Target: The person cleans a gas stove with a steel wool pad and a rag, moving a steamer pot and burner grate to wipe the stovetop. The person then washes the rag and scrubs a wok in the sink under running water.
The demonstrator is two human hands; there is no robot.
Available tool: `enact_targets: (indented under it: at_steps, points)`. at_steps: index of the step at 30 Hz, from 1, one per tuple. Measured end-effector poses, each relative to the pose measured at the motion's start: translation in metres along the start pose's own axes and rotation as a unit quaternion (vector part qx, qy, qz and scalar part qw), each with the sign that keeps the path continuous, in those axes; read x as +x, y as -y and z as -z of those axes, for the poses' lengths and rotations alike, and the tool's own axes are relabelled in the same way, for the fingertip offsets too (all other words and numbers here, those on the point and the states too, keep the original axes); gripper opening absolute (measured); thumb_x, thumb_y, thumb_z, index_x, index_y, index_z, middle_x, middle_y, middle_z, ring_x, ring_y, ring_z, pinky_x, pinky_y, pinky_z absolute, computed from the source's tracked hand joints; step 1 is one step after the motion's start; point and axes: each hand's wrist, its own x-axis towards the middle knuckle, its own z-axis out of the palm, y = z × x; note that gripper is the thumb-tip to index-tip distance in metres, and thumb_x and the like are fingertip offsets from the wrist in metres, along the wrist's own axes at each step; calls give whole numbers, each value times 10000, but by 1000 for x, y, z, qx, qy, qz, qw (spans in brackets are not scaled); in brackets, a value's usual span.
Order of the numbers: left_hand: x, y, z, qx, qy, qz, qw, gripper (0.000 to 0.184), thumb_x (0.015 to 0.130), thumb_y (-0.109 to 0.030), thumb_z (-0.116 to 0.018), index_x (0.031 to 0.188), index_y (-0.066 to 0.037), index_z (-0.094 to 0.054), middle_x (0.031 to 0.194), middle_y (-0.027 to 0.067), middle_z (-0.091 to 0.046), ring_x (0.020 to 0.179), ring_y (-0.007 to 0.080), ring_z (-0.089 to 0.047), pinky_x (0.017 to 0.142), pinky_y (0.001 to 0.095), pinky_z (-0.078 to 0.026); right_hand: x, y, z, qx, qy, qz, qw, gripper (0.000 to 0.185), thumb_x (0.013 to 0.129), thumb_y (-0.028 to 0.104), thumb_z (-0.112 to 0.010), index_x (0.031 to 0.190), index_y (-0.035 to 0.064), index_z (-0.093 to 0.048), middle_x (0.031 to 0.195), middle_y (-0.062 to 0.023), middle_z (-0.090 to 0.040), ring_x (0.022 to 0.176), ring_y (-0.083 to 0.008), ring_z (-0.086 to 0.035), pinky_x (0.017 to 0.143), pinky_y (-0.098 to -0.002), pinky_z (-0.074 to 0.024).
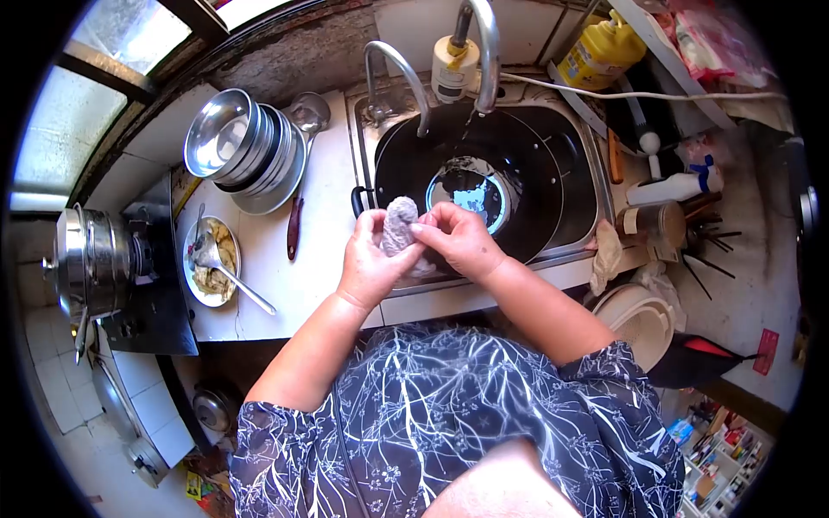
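Note:
A bunched grey cloth (399, 226) stands upright between my two hands, in front of the sink's near edge. My left hand (373, 263) is closed around its lower part. The fingers of my right hand (462, 242) pinch at its right side, and the fingertips partly hide the contact. Just beyond my hands, a large dark pan (527, 155) sits in the sink (591, 186), with water and a bright reflection in its bottom. A thin stream seems to fall into it from the thicker faucet (488, 60).
Left on the counter are stacked metal bowls (220, 134), a ladle (309, 112), and a plate of food (216, 298) with a spoon. A steel pot (86, 259) stands on the stove. At right are a white bottle (673, 187), a jar (652, 223) and a yellow jug (604, 52).

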Motion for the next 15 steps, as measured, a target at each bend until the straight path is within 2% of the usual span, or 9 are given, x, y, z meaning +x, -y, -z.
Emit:
enact_targets:
  at_steps: [2,3,6,7,10,12,15]
  points:
    - [-3,9,4,-112,62,62,990,393,756,-41,-680,1089,-2,-475,999,49,-575,907,101,-550,826,260,-461,-4,-2,10,86,7,-39,995,204,830,166,-647,758,40,-503,774,4,-570,762,-59,-545,711,-223,-461]
    - [-7,8,3,-180,75,83,977,334,783,-31,-652,1089,-2,-523,985,31,-590,883,84,-554,807,247,-469,-5,-3,15,67,25,-34,997,190,818,130,-655,786,51,-485,804,-5,-576,789,-63,-548,741,-231,-461]
    - [-12,9,1,-193,112,119,968,343,816,-34,-621,1148,-1,-539,1017,26,-597,884,81,-557,802,238,-471,-15,-7,13,90,57,-30,994,206,801,94,-668,849,56,-470,828,-7,-571,806,-69,-550,760,-236,-461]
    - [-12,10,1,-161,119,94,975,366,841,-43,-599,1199,-1,-534,1034,28,-601,894,77,-554,802,231,-468,-17,-10,11,99,63,-4,993,240,782,49,-665,893,59,-452,845,-5,-568,806,-69,-549,758,-230,-456]
    - [-13,1,7,-79,155,82,981,382,846,-53,-599,1214,9,-519,1041,25,-598,911,77,-541,822,230,-453,-20,-21,17,78,55,0,995,221,772,20,-644,879,53,-453,849,-5,-569,804,-65,-547,751,-223,-449]
    - [-12,2,9,-97,176,62,978,371,861,-59,-579,1220,11,-516,1044,22,-597,918,81,-534,836,233,-441,-26,-18,19,83,31,-3,996,161,766,-8,-602,848,54,-478,813,11,-559,768,-53,-537,714,-210,-446]
    - [-10,-4,13,-128,236,110,957,389,887,-98,-545,1260,-9,-485,1057,32,-600,933,80,-541,835,232,-450,-29,-23,33,12,8,-1,1000,67,768,9,-570,796,60,-536,725,37,-522,696,-37,-513,658,-193,-443]
